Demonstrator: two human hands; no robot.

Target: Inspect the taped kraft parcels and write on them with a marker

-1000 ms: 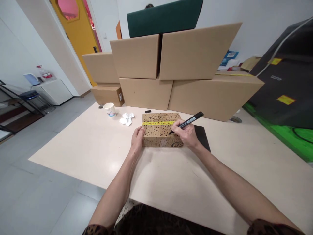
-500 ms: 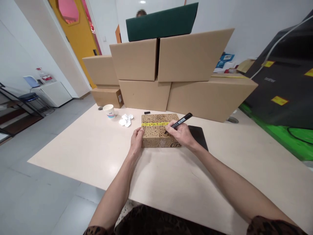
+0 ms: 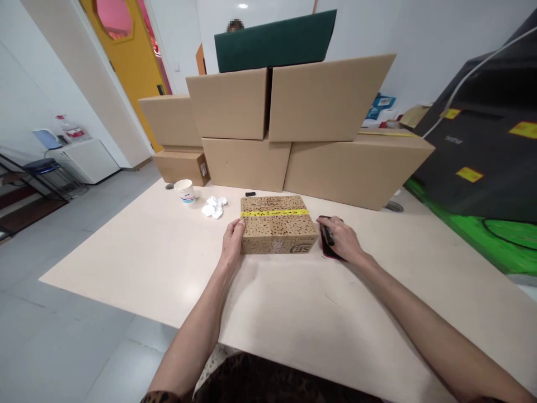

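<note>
A small cardboard box (image 3: pixel 279 226), covered in black specks with a yellow tape strip across its top, lies on the table. At its left side, my left hand (image 3: pixel 233 240) holds the edge with its fingers against the box. My right hand (image 3: pixel 342 238) is just right of the box, closed around a black marker (image 3: pixel 328 235). Beneath that hand lies a flat dark device (image 3: pixel 328 251), probably a phone, partly hidden by the fingers. A small black cap (image 3: pixel 250 194) rests behind the box.
Crumpled white tissue (image 3: pixel 215 207) and a paper cup (image 3: pixel 185 191) stand to the left. Stacked large cartons (image 3: pixel 331 101) form a wall at the back, topped by a dark green box (image 3: pixel 274 47). Part of a person's head (image 3: pixel 235 26) shows behind it.
My right hand has moved right with the marker, off the box top and over the dark device. The marker now points downward along the hand. My left hand stays on the box.
</note>
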